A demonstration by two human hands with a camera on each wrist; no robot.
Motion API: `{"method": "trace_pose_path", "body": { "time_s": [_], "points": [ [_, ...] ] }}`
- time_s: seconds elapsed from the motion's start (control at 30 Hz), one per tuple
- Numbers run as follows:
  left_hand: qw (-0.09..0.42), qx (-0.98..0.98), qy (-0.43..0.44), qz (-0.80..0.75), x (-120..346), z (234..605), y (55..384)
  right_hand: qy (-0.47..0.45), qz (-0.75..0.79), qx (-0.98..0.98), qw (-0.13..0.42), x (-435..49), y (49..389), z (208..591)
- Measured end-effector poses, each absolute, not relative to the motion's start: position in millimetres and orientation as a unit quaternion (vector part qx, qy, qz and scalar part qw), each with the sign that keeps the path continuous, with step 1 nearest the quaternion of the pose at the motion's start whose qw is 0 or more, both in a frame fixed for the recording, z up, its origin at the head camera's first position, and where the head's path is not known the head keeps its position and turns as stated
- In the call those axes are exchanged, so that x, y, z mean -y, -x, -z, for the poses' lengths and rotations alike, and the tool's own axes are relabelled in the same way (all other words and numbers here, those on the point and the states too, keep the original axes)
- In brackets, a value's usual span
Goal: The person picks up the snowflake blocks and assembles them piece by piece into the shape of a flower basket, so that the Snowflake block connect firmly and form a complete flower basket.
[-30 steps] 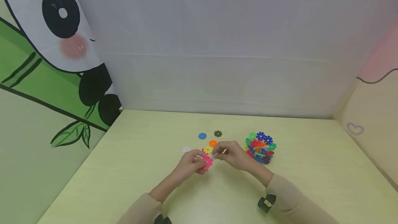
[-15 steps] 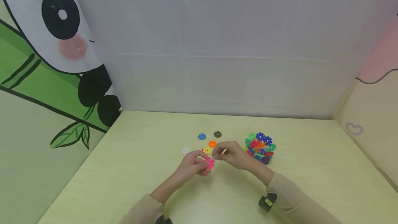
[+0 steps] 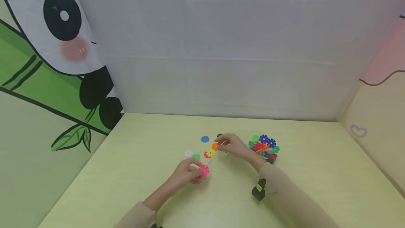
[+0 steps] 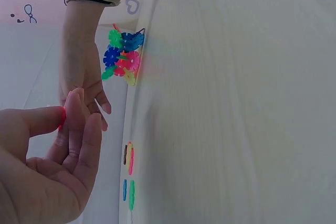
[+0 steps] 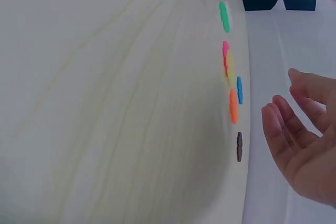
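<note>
My left hand (image 3: 186,172) pinches a pink snowflake disc (image 3: 205,171) between thumb and fingers, low over the table. A pale, whitish disc (image 3: 209,163) stands edge-on at the pink one's upper right. In the left wrist view only a sliver of pink shows past the thumb of the left hand (image 4: 52,166). My right hand (image 3: 233,146) is apart from it, with its fingertips over the orange disc (image 3: 214,146) and just below the dark disc (image 3: 219,135). Nothing shows between the loosely bent fingers of the right hand (image 5: 304,142) in the right wrist view.
Loose discs lie flat on the table (image 3: 126,171): a blue disc (image 3: 205,139), a white disc (image 3: 188,153), a green disc (image 3: 196,156) and a yellow disc (image 3: 210,153) over a red one. A multicoloured cluster of discs (image 3: 263,147) stands right. A white cloth (image 3: 205,45) hangs behind.
My right hand has let go of the pale disc and moved up toward the orange and dark discs. The left hand has drawn back down and left, holding the pink disc with the pale one.
</note>
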State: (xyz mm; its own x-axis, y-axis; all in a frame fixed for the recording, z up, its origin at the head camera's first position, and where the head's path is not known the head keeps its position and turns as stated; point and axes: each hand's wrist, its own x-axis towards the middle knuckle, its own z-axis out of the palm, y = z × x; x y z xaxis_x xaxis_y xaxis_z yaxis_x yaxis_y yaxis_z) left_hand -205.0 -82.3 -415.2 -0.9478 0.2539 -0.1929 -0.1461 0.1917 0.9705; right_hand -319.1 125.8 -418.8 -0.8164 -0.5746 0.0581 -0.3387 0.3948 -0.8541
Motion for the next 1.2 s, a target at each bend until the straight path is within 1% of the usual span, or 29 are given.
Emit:
{"method": "trace_pose_path", "body": {
  "time_s": [0.13, 0.27, 0.57, 0.8, 0.9, 1.0, 1.2],
  "points": [
    [0.164, -0.760, -0.031, -0.628, 87.6, 417.3, 203.1, 0.269, 0.454, -0.837, 0.147, -115.3, 334.9, 433.6],
    [0.169, -0.758, -0.031, -0.629, 90.0, 418.7, 202.3, 0.293, 0.407, -0.852, 0.150, -104.9, 340.4, 440.8],
    [0.172, -0.752, -0.040, -0.635, 89.8, 419.9, 203.9, 0.270, 0.328, -0.895, 0.134, -88.9, 335.4, 441.5],
    [0.154, -0.752, -0.026, -0.641, 85.2, 420.4, 205.2, 0.278, 0.307, -0.903, 0.113, -91.3, 328.4, 435.1],
    [0.151, -0.748, -0.016, -0.646, 81.7, 421.8, 206.4, 0.263, 0.327, -0.900, 0.116, -97.9, 321.6, 426.8],
    [0.150, -0.745, -0.007, -0.650, 78.4, 422.1, 207.1, 0.243, 0.387, -0.880, 0.132, -107.8, 314.2, 418.6],
    [0.145, -0.742, -0.005, -0.655, 72.5, 420.6, 205.5, 0.234, 0.513, -0.806, 0.178, -126.8, 302.4, 407.8]
  ]
}}
